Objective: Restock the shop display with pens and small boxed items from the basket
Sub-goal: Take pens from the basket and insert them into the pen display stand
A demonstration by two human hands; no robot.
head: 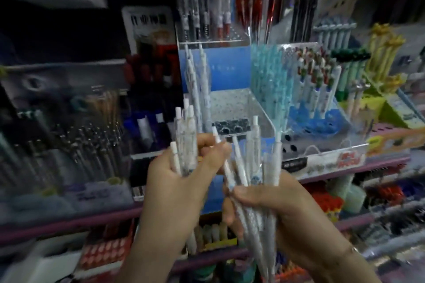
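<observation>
I have pale pens in both hands, in front of the pen shelf. My left hand point(181, 177) is curled round a small bunch of pale pens point(186, 135), tips up. My right hand point(271, 200) is wrapped round a bigger bunch of pens point(253, 190) that fans out and hangs down past my fist. The two bunches sit close together, and a left finger reaches toward one pen in the right bunch.

Just behind my hands is a clear pen stand point(232, 108) with a blue back card. It has rows of round holes. A few matching pale pens point(197, 85) stand at its left side. The rest of the holes look free. I think this is where my pens go.

To do this well, I would keep the right bunch held tight so none slip out. I would take one pen at a time with the left hand. Then I would push each one straight down into a free hole, so it stands up like its neighbours. The picture is blurry, so I cannot tell which way the pens point. I cannot see the basket.
</observation>
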